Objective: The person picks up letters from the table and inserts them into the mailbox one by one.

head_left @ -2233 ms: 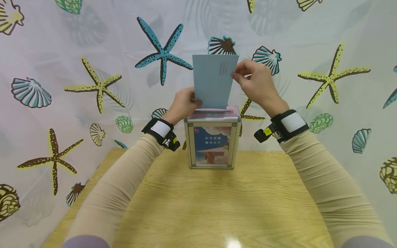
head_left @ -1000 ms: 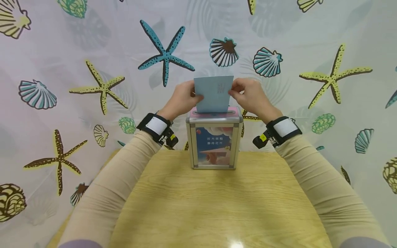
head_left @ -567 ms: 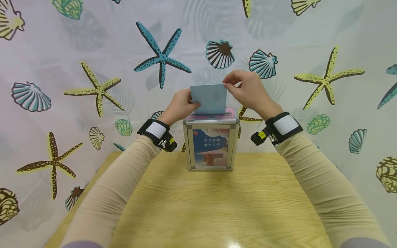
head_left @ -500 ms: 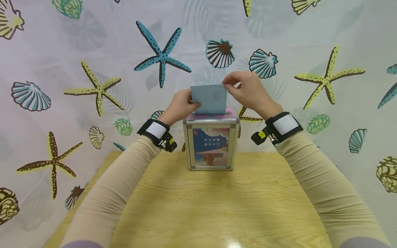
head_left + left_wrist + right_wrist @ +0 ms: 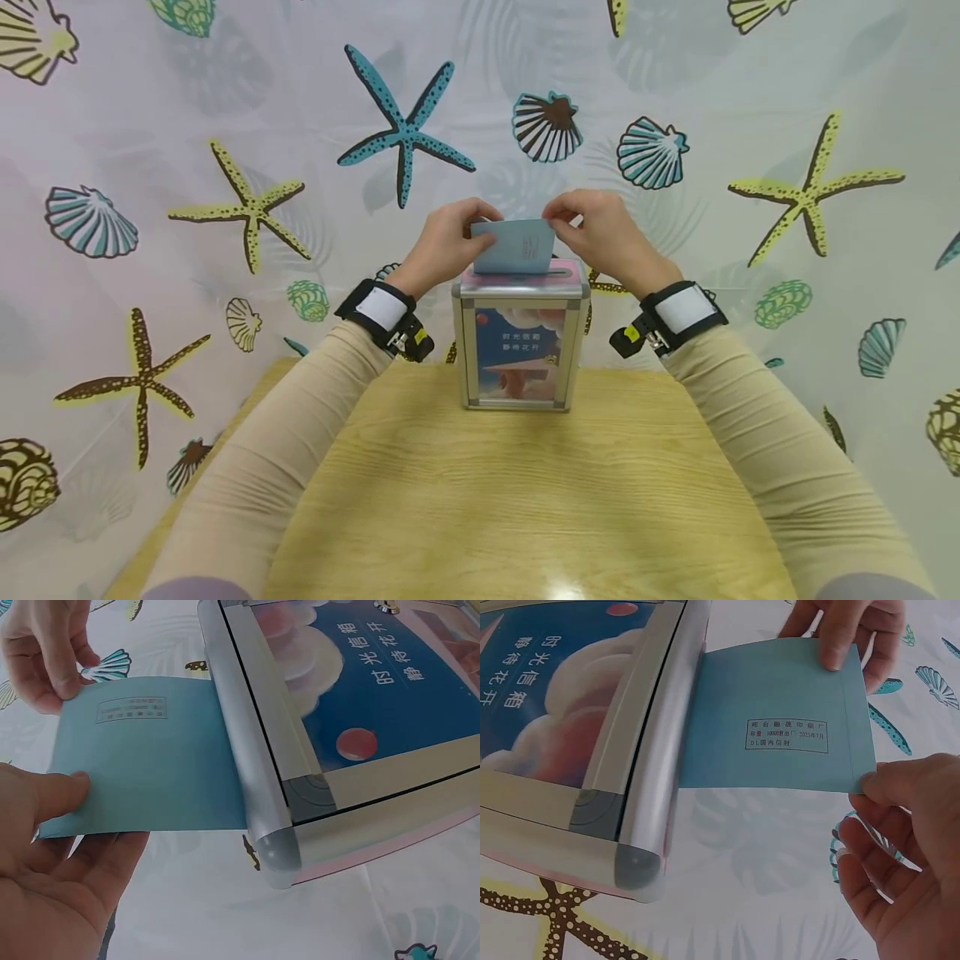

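Note:
A light-blue envelope (image 5: pixel 513 247) stands upright in the slot of a metal-framed letter box (image 5: pixel 521 350), its lower part hidden inside. My left hand (image 5: pixel 450 242) pinches the envelope's left side, thumb in front and fingers behind. At the upper right corner, my right hand (image 5: pixel 603 233) pinches the envelope between thumb and forefinger. Small printed text in a frame shows on the envelope (image 5: pixel 780 712) in the right wrist view. In the left wrist view the envelope (image 5: pixel 150 765) reaches past the box's rounded silver edge.
The box stands near the back of a wooden table (image 5: pixel 510 492). Behind it hangs a white cloth (image 5: pixel 300 83) printed with starfish and shells. The box front (image 5: pixel 517 354) carries a blue picture with white characters.
The envelope has sunk down into the box's slot, and less of it shows above the top. Both hands have come lower with it; the right hand briefly rose to the top corner.

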A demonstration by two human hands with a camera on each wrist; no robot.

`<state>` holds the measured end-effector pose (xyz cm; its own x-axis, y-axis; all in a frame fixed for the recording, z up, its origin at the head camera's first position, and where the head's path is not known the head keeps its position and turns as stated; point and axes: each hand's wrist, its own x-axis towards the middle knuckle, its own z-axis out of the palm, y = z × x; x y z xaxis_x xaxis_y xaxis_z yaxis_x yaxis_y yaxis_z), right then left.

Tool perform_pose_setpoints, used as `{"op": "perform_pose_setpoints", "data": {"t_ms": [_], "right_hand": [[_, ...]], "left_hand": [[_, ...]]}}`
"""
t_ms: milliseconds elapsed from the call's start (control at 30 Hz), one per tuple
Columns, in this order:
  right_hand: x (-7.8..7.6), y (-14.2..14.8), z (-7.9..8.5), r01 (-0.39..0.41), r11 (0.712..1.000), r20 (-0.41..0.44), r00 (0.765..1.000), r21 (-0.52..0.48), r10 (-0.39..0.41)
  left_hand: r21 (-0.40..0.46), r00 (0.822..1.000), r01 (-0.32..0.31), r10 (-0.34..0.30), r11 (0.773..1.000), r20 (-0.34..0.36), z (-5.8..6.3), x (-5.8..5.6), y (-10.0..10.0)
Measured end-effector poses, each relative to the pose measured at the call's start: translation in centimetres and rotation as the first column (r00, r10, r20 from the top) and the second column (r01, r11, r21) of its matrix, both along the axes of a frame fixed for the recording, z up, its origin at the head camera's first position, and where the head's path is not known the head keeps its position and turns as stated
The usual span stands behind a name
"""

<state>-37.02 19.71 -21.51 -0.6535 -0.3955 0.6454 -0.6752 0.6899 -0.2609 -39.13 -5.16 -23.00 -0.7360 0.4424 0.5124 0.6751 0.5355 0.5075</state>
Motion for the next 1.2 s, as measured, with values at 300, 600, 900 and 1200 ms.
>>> {"op": "perform_pose_setpoints", "data": {"t_ms": [300,600,900,1200], "right_hand": [[0.0,0.2,-0.2,0.018,1.000,-0.022,1.000,-0.016,-0.018],[-0.5,0.1,-1.4,0.041,0.999,0.062,0.997,0.033,-0.043],[-1.0,0.4,-3.3,0.054,0.994,0.174,0.982,0.093,-0.070],[-0.5,1.0,-3.0,0.046,0.990,0.143,0.988,0.136,-0.065]], "left_hand": [[-0.021,0.999,-0.034,0.034,0.999,-0.030,0.6,0.5,0.7],[-0.105,0.998,-0.060,0.056,0.993,-0.042,-1.0,-0.6,1.1],[-0.173,0.997,-0.060,0.067,0.983,0.034,-2.2,-1.0,1.2],[-0.185,0.997,-0.056,0.066,0.981,0.050,-1.8,-0.4,0.3]]}}
